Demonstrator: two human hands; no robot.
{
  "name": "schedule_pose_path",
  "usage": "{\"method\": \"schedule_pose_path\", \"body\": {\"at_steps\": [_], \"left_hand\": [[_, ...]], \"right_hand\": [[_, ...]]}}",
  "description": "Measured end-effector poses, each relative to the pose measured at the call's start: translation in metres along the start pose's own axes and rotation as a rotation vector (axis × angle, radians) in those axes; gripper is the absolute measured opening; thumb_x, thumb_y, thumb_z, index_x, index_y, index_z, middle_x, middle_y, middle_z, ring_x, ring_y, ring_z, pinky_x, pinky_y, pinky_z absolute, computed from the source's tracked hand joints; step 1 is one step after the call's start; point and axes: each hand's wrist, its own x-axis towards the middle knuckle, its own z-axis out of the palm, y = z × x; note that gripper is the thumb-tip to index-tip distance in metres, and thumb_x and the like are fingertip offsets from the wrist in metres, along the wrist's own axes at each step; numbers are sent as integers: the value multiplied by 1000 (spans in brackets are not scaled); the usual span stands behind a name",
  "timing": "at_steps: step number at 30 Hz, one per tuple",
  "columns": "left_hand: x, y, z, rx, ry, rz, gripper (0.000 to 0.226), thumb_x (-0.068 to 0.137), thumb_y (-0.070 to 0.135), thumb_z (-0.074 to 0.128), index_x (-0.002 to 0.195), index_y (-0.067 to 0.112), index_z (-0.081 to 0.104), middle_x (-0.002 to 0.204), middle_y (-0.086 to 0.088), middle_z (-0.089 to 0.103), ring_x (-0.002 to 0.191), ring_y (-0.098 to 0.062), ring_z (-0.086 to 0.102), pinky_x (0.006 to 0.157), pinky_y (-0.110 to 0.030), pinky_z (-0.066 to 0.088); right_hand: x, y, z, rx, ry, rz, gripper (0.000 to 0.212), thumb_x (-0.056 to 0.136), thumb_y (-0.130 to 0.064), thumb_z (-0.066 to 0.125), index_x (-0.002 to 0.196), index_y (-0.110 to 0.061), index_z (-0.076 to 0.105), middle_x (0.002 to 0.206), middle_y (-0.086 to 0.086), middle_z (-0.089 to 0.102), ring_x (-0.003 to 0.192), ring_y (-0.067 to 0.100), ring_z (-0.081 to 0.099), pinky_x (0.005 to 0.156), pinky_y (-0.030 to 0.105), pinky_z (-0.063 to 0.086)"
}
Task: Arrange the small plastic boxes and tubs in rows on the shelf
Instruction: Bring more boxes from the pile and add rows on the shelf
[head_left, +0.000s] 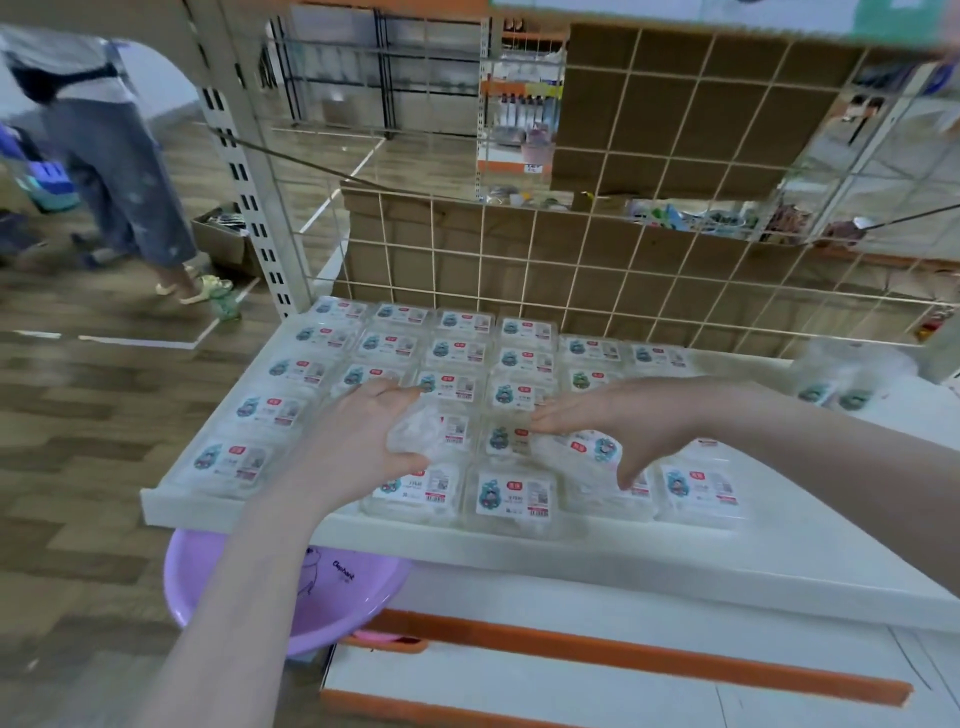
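Note:
Several clear plastic boxes with cartoon labels lie in rows on a white shelf (519, 551); one front-row box (514, 499) sits near the shelf's lip. My left hand (358, 436) grips a clear box (415, 436) between thumb and fingers, just above the second row from the front. My right hand (623, 421) holds another clear labelled box (576, 452), tilted, over the rows to the right. A loose heap of the same boxes (841, 379) lies at the shelf's far right, blurred.
A wire grid back panel (571, 260) with cardboard behind it rises behind the shelf. A purple basin (332, 592) sits under the shelf's left end, above a lower white and orange shelf (623, 670). A person (119, 171) stands on the wooden floor at the far left.

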Motion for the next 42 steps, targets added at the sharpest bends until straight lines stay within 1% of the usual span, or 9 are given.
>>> {"method": "schedule_pose_path", "body": {"at_steps": [3,7,10,13,24,28,33,38,42], "left_hand": [[0,0,0,-9,4,-17,76,76,38,75,141,18,41,145,-3,39,133,-19,36,109,-29,27],[0,1,0,-9,20,-26,75,76,38,74,141,19,41,144,-2,41,131,-19,37,105,-27,27],[2,1,0,-12,26,-33,74,76,38,74,141,19,42,142,-2,42,130,-20,38,103,-27,28],[4,2,2,-8,29,-39,74,76,38,75,140,19,43,140,-3,44,129,-20,39,104,-29,30],[16,16,16,-7,-31,14,75,76,39,74,141,18,42,144,-4,41,133,-20,36,107,-29,25],[18,20,19,-12,-38,31,74,76,39,75,140,18,44,142,-4,43,130,-22,38,107,-34,31],[18,23,19,-8,-38,28,74,76,40,73,141,20,42,145,-3,40,133,-21,35,109,-35,30],[14,26,20,-18,-18,30,75,76,41,73,141,21,42,144,-3,39,132,-20,37,106,-32,30],[10,26,20,0,-15,27,75,76,41,73,141,21,41,143,-3,40,130,-21,38,104,-30,30]], "right_hand": [[-1,-4,-1,10,43,-20,76,69,-41,78,135,-25,44,137,1,46,121,21,48,98,33,42],[-8,-8,-1,-70,223,-122,89,72,-47,72,145,-26,27,136,-9,38,117,9,39,94,23,37],[-21,-5,5,-18,361,-2,88,69,-59,66,141,-22,31,129,-5,45,107,12,44,91,27,42],[-35,-4,19,67,442,173,85,64,-65,59,131,-17,42,129,1,48,114,20,46,95,38,44],[-35,-22,80,61,599,412,87,72,-77,46,134,-17,40,129,3,48,118,23,41,97,33,37],[-44,-12,78,146,602,244,91,74,-75,46,144,-19,30,145,-2,35,131,19,32,105,30,27],[-59,14,66,174,418,-39,90,77,-60,61,149,-32,13,155,-18,9,140,-2,8,112,18,10],[-55,23,60,70,349,-135,90,78,-44,70,148,-32,15,153,-20,7,132,-14,-3,111,15,4],[-48,23,61,48,335,-158,84,80,-41,69,147,-35,19,155,-18,10,140,-5,2,114,21,10]]}}
